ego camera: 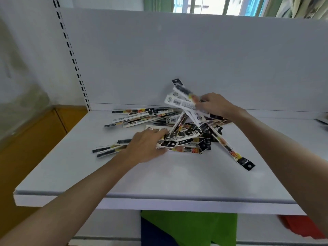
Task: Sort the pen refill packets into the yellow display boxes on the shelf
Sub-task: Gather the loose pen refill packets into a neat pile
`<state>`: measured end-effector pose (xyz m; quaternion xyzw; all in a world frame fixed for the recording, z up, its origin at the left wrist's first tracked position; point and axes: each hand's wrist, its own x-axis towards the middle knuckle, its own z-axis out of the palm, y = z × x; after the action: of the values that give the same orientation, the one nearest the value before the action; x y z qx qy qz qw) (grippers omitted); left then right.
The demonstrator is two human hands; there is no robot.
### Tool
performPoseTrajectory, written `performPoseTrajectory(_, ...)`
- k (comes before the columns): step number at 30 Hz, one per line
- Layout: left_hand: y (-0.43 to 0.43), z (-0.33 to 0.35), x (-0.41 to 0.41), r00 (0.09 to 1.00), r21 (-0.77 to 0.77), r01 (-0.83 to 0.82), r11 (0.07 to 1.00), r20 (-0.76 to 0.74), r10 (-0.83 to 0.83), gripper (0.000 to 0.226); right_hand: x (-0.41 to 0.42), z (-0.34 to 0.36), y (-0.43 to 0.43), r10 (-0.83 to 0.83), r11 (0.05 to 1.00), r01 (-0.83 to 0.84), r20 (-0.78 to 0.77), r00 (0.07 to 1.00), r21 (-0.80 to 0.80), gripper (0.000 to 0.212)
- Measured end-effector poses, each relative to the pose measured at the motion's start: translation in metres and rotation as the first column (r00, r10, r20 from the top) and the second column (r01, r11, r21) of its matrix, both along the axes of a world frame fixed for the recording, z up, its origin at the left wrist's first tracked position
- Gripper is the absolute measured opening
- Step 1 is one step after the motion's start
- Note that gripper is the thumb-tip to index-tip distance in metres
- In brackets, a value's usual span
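A loose heap of long, narrow pen refill packets [184, 134], black, white and yellow, lies in the middle of the white shelf [159, 176]. My left hand [145, 146] lies palm down on the heap's left side, fingers spread over several packets. My right hand [214, 103] grips a bundle of several packets [181, 99] lifted off the back of the heap, their ends pointing up and to the left. One packet [236, 155] sticks out alone toward the front right. No yellow display box is in view.
The white back panel [177, 59] rises behind the heap, with a slotted upright [74, 61] at its left. Wooden cabinets [35, 135] stand to the left. Green [191, 226] and red [300, 226] items sit on the shelf below.
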<state>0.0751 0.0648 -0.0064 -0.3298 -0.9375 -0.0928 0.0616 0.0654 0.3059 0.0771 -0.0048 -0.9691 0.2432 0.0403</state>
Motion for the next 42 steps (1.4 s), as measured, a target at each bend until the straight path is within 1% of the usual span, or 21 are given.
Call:
performPoseTrajectory(3,-0.011,0.000,-0.004,0.996,-0.028,-0.062,0.998,-0.061,0.060,0.054,0.001,-0.012,0.014,-0.078,0.996,0.064,0.241,0.967,0.067,0.036)
performPoseTrajectory(4,-0.016,-0.001,-0.006,0.994,-0.024,-0.091,0.996,-0.066,0.089,0.051,0.002,-0.019,0.021,-0.114,0.992,0.096,0.284,0.952,0.079,0.036)
performPoseTrajectory(6,-0.027,-0.002,-0.010,0.987,-0.021,-0.142,0.990,-0.074,0.140,0.046,0.007,-0.031,0.034,-0.188,0.982,0.171,0.301,0.935,0.084,0.032)
performPoseTrajectory(8,-0.037,-0.003,-0.015,0.984,-0.062,-0.150,0.987,-0.106,0.143,0.045,0.011,-0.040,0.046,-0.265,0.964,0.257,0.254,0.930,0.066,0.034)
performPoseTrajectory(9,-0.039,-0.004,-0.017,0.984,-0.094,-0.135,0.986,-0.130,0.122,0.046,0.010,-0.043,0.049,-0.275,0.961,0.267,0.228,0.934,0.067,0.036)
performPoseTrajectory(11,-0.038,-0.007,-0.020,0.984,-0.140,-0.088,0.986,-0.169,0.063,0.048,0.008,-0.046,0.038,-0.217,0.974,0.199,0.219,0.951,0.104,0.049)
performPoseTrajectory(13,-0.031,-0.008,-0.019,0.986,-0.151,-0.019,0.988,-0.164,-0.006,0.050,0.004,-0.052,0.018,-0.125,0.974,0.071,0.248,0.961,0.215,0.069)
performPoseTrajectory(14,-0.026,-0.009,-0.017,0.989,-0.152,0.013,0.988,-0.145,-0.035,0.052,0.001,-0.057,0.010,-0.102,0.960,0.031,0.243,0.965,0.277,0.072)
performPoseTrajectory(16,-0.018,-0.008,-0.013,0.993,-0.160,0.049,0.986,-0.099,-0.065,0.054,-0.004,-0.062,0.000,-0.098,0.943,0.033,0.185,0.978,0.330,0.057)
performPoseTrajectory(18,-0.015,-0.007,-0.010,0.991,-0.185,0.064,0.981,-0.100,-0.084,0.055,-0.005,-0.059,-0.002,-0.104,0.929,0.045,0.144,0.984,0.367,0.042)
performPoseTrajectory(19,-0.014,-0.006,-0.009,0.989,-0.198,0.069,0.978,-0.114,-0.093,0.056,-0.005,-0.056,-0.001,-0.092,0.927,0.043,0.114,0.989,0.373,0.039)
performPoseTrajectory(21,-0.015,-0.007,-0.006,0.983,-0.206,0.062,0.977,-0.154,-0.095,0.057,-0.004,-0.049,0.003,-0.052,0.932,0.055,-0.017,0.999,0.359,0.037)
performPoseTrajectory(23,-0.012,-0.009,-0.002,0.977,-0.169,0.049,0.984,-0.196,-0.082,0.056,-0.005,-0.039,0.005,-0.016,0.932,0.065,-0.140,0.990,0.355,0.034)
performPoseTrajectory(25,-0.003,-0.009,0.001,0.975,-0.129,0.041,0.991,-0.211,-0.068,0.054,-0.006,-0.028,0.003,0.021,0.913,0.070,-0.217,0.976,0.401,0.033)
performPoseTrajectory(28,0.017,-0.008,0.005,0.973,-0.122,0.002,0.993,-0.227,-0.030,0.053,-0.006,-0.022,-0.011,0.089,0.900,0.055,-0.307,0.947,0.433,0.033)
performPoseTrajectory(31,0.036,-0.008,0.010,0.967,-0.149,-0.024,0.989,-0.255,-0.015,0.053,-0.003,-0.019,-0.021,0.099,0.903,0.087,-0.401,0.911,0.420,0.032)
performPoseTrajectory(34,0.045,-0.008,0.015,0.968,-0.147,-0.068,0.987,-0.249,0.029,0.063,0.003,-0.008,-0.019,0.058,0.920,0.126,-0.447,0.893,0.370,0.031)
performPoseTrajectory(37,0.046,-0.006,0.016,0.963,-0.089,-0.112,0.990,-0.256,0.086,0.080,0.009,-0.012,-0.019,0.081,0.954,0.047,-0.406,0.910,0.297,0.029)
performPoseTrajectory(40,0.041,-0.002,0.018,0.956,-0.040,-0.133,0.990,-0.268,0.117,0.098,0.018,-0.023,-0.028,0.117,0.989,-0.078,-0.350,0.930,0.122,0.031)
performPoseTrajectory(41,0.039,-0.002,0.019,0.952,-0.020,-0.121,0.992,-0.285,0.110,0.101,0.018,-0.026,-0.031,0.138,0.990,-0.124,-0.326,0.935,0.063,0.032)
performPoseTrajectory(42,0.036,-0.003,0.019,0.943,-0.005,-0.094,0.996,-0.321,0.088,0.101,0.019,-0.030,-0.035,0.177,0.984,-0.172,-0.288,0.941,0.043,0.031)
